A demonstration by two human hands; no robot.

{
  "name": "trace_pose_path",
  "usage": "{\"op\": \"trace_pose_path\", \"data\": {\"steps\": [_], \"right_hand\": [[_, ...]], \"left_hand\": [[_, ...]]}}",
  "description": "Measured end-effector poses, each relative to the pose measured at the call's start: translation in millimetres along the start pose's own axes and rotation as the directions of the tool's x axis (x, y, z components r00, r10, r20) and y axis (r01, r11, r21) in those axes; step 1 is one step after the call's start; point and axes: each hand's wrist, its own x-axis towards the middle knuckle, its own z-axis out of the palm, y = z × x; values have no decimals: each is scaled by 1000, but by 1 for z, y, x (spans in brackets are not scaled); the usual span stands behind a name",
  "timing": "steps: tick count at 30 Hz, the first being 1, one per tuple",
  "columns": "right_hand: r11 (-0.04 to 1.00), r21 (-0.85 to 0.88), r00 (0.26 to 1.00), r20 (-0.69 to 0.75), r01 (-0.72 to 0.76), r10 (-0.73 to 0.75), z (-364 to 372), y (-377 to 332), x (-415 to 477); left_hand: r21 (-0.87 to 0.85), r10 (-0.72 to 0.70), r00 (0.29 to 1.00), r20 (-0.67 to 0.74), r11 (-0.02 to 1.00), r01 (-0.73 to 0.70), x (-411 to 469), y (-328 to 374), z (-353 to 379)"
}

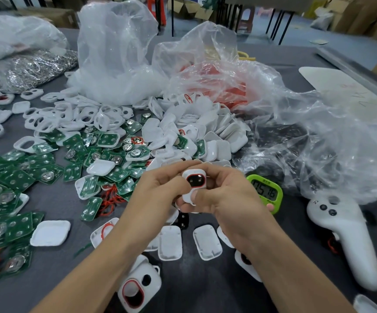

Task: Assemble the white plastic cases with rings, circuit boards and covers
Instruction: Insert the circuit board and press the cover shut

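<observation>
gripping one white case (193, 186) between them, left hand (160, 188) and right hand (226, 195) pinch it.

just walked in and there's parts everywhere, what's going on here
A person holds one white plastic case with both hands, the left hand and the right hand pinching it above the table. A red ring shows around its window. Green circuit boards and white covers lie heaped around, and a green timer sits beside the right hand.
</observation>
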Motion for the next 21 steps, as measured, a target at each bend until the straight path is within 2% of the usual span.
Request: {"op": "trace_pose_path", "data": {"steps": [4, 8, 13, 21], "right_hand": [[999, -34, 1000, 5, 31, -31, -1, 0, 1], [999, -45, 998, 68, 20, -17, 0, -2, 0], [1000, -25, 999, 34, -9, 10, -4, -1, 1], [998, -55, 999, 33, -15, 16, -5, -7, -2]], "left_hand": [[-19, 34, 999, 18, 999, -34, -1, 0, 1], [-63, 25, 999, -29, 998, -27, 1, -1, -2], [-20, 33, 999, -39, 999, -34, 1, -2, -1], [-60, 67, 996, -62, 996, -71, 2, -2, -2]]}}
